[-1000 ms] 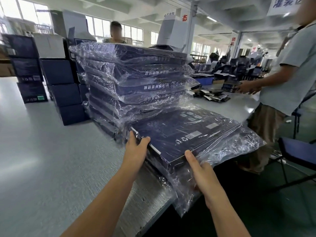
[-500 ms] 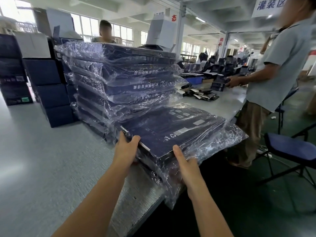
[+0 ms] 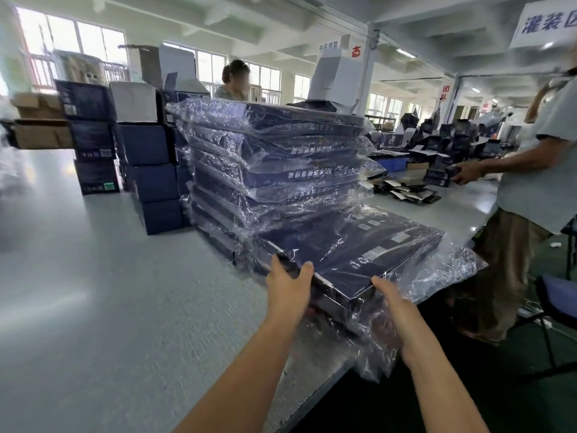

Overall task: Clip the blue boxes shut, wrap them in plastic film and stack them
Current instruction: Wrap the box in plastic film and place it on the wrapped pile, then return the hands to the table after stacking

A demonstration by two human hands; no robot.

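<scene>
Left hand (image 3: pixel 288 284) and right hand (image 3: pixel 392 303) both grip wrapped blue box (image 3: pixel 359 248) at desk (image 3: pixel 125 307) edge; slick loose film could slip, toppling stack (image 3: pixel 274 164).

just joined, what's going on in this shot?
A person grips a film-wrapped box by its near edge, left hand at one corner, right hand at the other. The box is low at the table edge, right beside a tall stack of wrapped boxes, not yet on top. Loose film trails off its right side. A bystander stands on the right, handling small dark items.
</scene>
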